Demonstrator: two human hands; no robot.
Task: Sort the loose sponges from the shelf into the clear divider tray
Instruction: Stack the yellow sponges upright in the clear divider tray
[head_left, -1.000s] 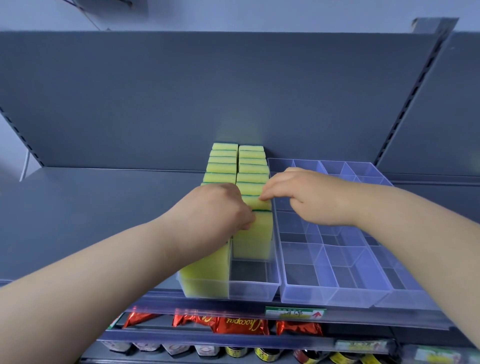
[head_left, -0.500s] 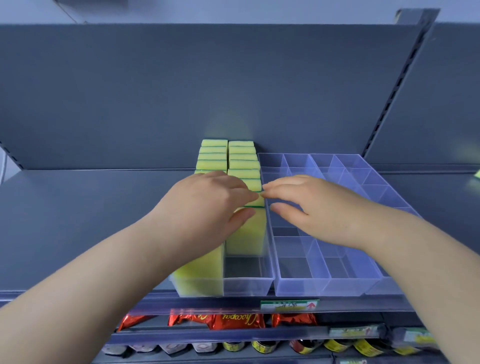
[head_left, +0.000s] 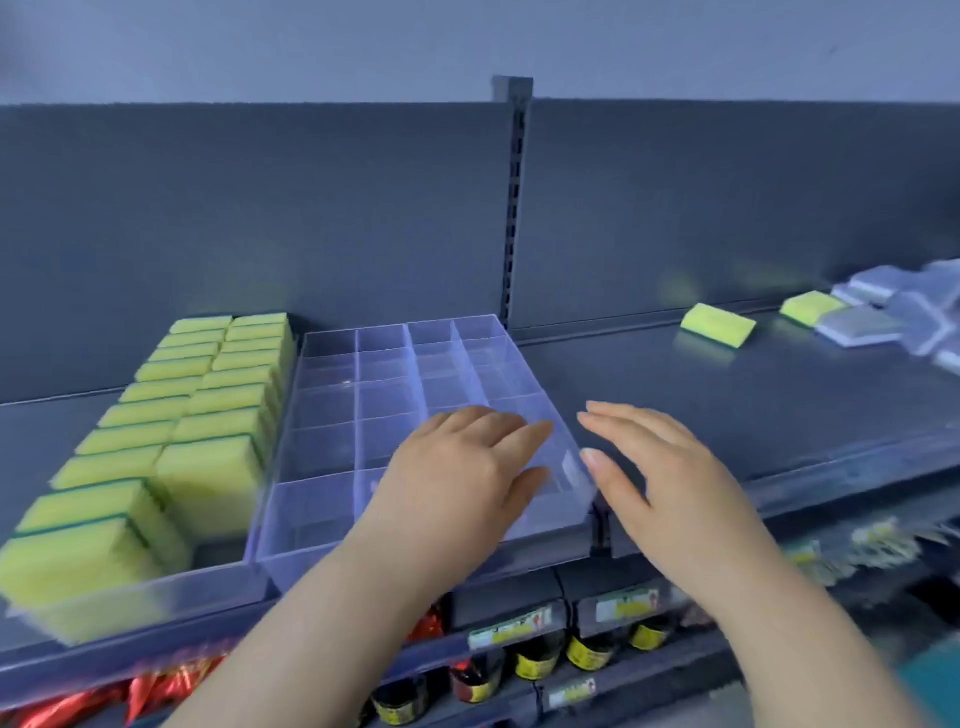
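Two rows of yellow sponges with green backing (head_left: 171, 415) stand upright in a clear tray at the left of the shelf. Beside them lies a clear divider tray (head_left: 363, 395) whose cells hold nothing. My left hand (head_left: 467, 478) hovers over that tray's near right cells with fingers relaxed, holding nothing. My right hand (head_left: 660, 478) hangs just past the tray's right edge, fingers spread, also holding nothing. Far to the right two loose sponges lie flat on the shelf, one (head_left: 719, 325) nearer and one (head_left: 810, 307) further right.
A heap of clear wrapped packets (head_left: 898, 312) lies at the far right of the grey shelf (head_left: 727, 410). A slotted upright post (head_left: 514, 208) splits the back panel. Below the shelf edge are red snack bags (head_left: 156, 686) and dark jars with yellow labels (head_left: 535, 660).
Both hands have left the sponge rows and moved right, over the empty divider tray. The view has swung right, bringing the loose sponges and packets into sight.
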